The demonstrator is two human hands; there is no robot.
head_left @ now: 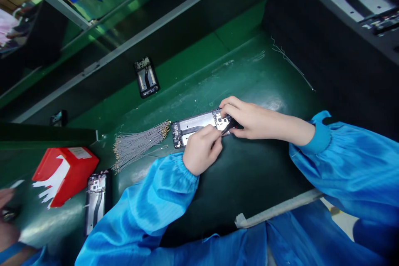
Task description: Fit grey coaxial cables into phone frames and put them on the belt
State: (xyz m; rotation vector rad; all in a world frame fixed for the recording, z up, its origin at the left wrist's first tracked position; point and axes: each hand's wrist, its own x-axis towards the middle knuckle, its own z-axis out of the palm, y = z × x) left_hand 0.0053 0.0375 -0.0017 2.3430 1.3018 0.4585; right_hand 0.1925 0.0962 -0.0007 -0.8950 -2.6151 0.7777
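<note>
An opened phone (202,121) lies flat on the green work surface, its metal frame and circuit board exposed. Over its near long edge, my left hand (202,149) is closed in a pinch by the board end; whatever the fingertips hold is too small to make out. At the phone's right end, my right hand (241,117) grips dark tweezers (229,127) angled toward my left fingertips. Fingers of that hand rest over the circuit board and hide part of it. Left of the phone is a bundle of thin grey cables (140,143) with gold-coloured ends.
A second opened phone (97,199) lies at lower left, beside a red box (76,170) with white strips. Another phone (146,78) sits farther back. Black foam (327,41) rises at right, bearing phone parts. Loose cables (294,66) lie near it. Another person's hand (8,216) shows at far left.
</note>
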